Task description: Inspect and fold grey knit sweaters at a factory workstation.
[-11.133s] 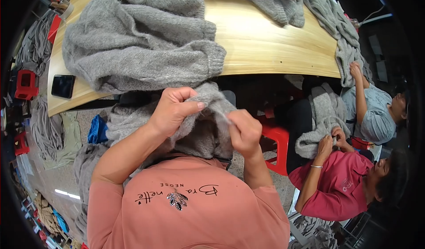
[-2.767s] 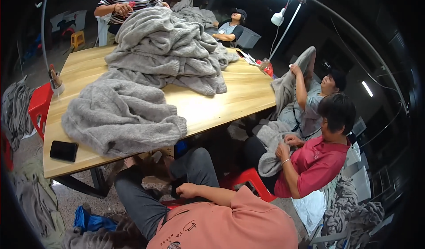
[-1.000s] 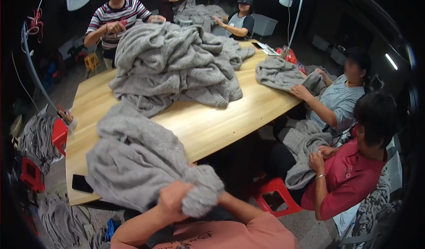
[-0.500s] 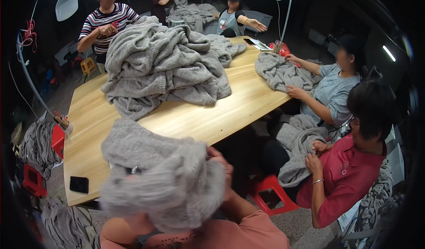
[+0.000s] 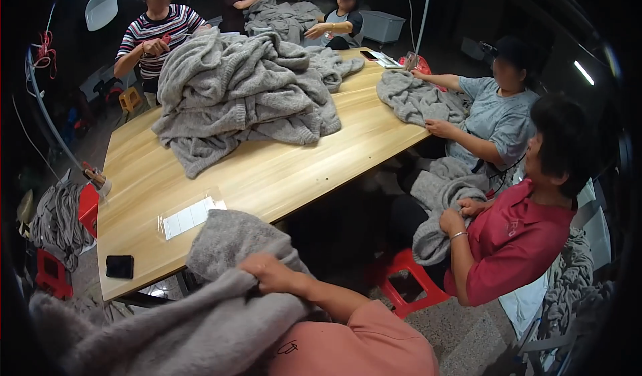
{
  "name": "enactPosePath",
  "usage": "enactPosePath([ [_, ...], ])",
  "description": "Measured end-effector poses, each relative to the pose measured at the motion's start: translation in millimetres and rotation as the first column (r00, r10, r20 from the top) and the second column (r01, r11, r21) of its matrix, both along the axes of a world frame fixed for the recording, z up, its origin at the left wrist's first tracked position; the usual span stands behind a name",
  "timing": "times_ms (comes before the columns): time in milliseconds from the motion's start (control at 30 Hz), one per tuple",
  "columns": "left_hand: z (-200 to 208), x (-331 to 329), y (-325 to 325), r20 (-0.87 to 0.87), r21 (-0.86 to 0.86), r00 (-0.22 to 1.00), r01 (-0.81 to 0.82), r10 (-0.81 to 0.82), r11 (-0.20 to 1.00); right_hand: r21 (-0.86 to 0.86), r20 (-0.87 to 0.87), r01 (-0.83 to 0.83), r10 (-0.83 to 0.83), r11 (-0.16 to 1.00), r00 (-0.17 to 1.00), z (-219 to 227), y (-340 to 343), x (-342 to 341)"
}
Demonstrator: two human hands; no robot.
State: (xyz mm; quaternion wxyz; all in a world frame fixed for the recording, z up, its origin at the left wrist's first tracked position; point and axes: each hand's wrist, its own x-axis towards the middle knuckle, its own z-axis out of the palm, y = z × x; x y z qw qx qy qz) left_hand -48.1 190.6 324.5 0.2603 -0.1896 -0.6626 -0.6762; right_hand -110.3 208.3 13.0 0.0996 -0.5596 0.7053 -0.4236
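Observation:
A grey fuzzy knitted sweater stretches from the table's near edge across my lap to the lower left, part of it blurred. My right hand is closed on its upper edge, fingers wrapped into the knit. My left hand does not show; the sweater or the picture's edge hides it. One end of the sweater lies over the edge of the wooden table. Just beyond it is a white printed sheet with clear plastic around it. A black phone lies near the left corner.
A big heap of grey sweaters covers the table's far left. On my right, one co-worker in a red shirt and another in grey handle grey knits. A red stool stands close by. A lamp hangs upper left.
The sweater has swung down and left from in front of me, uncovering the white sheet. My right hand has moved left with it, and my left hand has gone out of sight.

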Motion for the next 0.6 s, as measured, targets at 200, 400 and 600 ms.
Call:
enactPosePath([
  [200,5.9,-20.0,16.7,-0.184,-0.307,0.947,-0.310,0.263,0.900,-0.137,0.313,0.131,-0.083,0.982,0.946,-20.0,41.1,0.0],
  [400,-114.1,130.3,-178.7,-0.378,-0.515,0.823,-0.568,0.425,0.642,-0.123,0.392,0.044,0.008,0.991,0.920,-41.1,91.5,-4.0],
  [600,-98.7,95.6,-227.4,-0.601,-0.590,0.628,-0.766,0.495,0.256,-0.022,0.740,0.198,-0.118,0.980,0.662,-50.9,88.7,-13.6],
])
